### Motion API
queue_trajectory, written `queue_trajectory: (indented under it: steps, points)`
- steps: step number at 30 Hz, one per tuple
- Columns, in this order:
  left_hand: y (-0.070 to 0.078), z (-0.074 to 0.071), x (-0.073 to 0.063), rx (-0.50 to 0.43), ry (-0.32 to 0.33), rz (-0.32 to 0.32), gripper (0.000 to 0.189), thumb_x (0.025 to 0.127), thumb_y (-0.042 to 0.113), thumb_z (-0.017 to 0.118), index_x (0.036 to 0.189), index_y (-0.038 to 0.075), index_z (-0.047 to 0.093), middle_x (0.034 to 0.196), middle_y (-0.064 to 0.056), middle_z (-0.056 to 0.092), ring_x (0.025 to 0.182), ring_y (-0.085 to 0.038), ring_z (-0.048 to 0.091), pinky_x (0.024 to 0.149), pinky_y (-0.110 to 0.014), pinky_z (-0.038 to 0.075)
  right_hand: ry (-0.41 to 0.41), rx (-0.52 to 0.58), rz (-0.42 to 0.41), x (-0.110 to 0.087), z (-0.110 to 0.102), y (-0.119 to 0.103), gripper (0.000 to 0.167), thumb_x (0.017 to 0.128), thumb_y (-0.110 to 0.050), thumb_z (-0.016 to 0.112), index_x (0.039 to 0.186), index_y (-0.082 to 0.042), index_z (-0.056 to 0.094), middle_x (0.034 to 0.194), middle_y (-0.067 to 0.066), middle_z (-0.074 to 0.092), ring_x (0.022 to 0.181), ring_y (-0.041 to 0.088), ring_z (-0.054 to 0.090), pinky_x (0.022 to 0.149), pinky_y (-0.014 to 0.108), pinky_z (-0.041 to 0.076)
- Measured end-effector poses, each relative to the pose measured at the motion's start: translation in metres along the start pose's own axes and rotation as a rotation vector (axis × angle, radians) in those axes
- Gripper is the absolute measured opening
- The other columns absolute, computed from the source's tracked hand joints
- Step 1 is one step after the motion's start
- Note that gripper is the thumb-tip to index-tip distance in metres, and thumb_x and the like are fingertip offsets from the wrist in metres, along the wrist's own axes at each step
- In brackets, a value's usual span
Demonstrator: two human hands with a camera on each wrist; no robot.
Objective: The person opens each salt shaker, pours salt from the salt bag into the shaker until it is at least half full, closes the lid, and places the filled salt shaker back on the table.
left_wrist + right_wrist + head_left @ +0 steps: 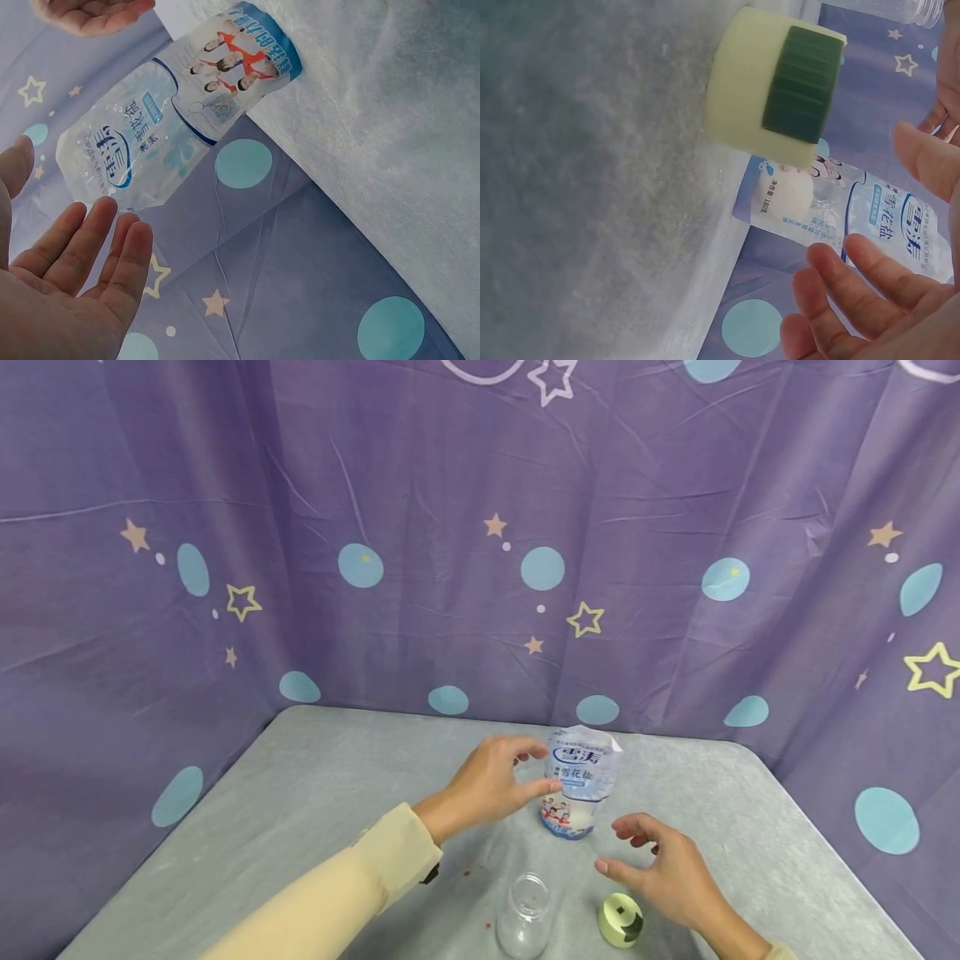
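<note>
A clear, blue-printed salt pouch (576, 781) stands upright on the table, its top edge uneven and some white contents low inside. My left hand (491, 782) reaches to its left side, thumb and fingers spread apart, fingertips right at the pouch in the head view. In the left wrist view those fingers (90, 255) are loosely bent with nothing between them. On the pouch's right, my right hand (667, 870) hovers with thumb and fingers parted, holding nothing. Below that hand sits a pale green round lid (620, 920) with a dark green patch, large in the right wrist view (742, 82).
An uncapped clear jar (524, 922) stands at the near side, left of the lid. The grey table (360, 760) is bordered by a purple curtain (450, 527) behind and on both sides. A few small red specks mark the tabletop beside the jar.
</note>
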State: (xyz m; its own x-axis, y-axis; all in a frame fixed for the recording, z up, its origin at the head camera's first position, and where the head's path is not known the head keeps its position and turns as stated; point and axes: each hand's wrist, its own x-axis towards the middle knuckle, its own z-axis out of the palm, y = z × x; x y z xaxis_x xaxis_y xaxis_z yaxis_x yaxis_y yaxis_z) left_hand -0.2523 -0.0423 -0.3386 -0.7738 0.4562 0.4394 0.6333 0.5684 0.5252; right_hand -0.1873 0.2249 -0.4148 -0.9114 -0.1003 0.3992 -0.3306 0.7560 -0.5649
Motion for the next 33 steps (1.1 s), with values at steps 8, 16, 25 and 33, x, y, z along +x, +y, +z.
queue_trajectory:
  steps: [8,16,25,33]
  points:
    - [0.0,0.001,0.011,0.005,0.006,0.004,0.046,0.087,0.036,0.083,0.123,0.01,0.071,0.118,-0.003,0.073,0.105,-0.021,0.066,0.09,-0.035,0.053,-0.016,0.001,0.04,0.004,0.002,0.003,0.047,0.073,-0.042,0.092,0.109,-0.021,0.072,0.104,-0.005,0.072,0.094,0.02,0.065,0.078,0.039,0.052]
    - [0.003,0.006,0.018,0.044,0.008,0.0,0.053,0.089,0.04,0.082,0.131,0.013,0.066,0.123,-0.003,0.07,0.111,-0.021,0.063,0.093,-0.037,0.052,-0.013,0.014,0.035,0.011,0.005,0.007,0.051,0.072,-0.038,0.093,0.113,-0.016,0.071,0.105,0.0,0.073,0.094,0.022,0.066,0.077,0.039,0.052]
    - [0.003,0.012,0.026,0.088,0.056,0.054,0.055,0.087,0.039,0.083,0.131,0.012,0.067,0.125,-0.002,0.07,0.113,-0.02,0.061,0.097,-0.035,0.05,-0.033,0.03,0.074,0.02,0.009,0.012,0.061,0.073,-0.039,0.094,0.122,-0.011,0.069,0.109,0.004,0.073,0.098,0.027,0.067,0.081,0.043,0.051]
    - [0.003,0.013,0.034,0.121,0.045,0.035,0.057,0.088,0.039,0.083,0.134,0.01,0.065,0.133,-0.002,0.067,0.119,-0.021,0.058,0.1,-0.036,0.049,-0.064,0.055,0.123,0.029,0.013,0.016,0.065,0.073,-0.038,0.094,0.125,-0.008,0.067,0.112,0.007,0.073,0.1,0.029,0.067,0.083,0.044,0.052]
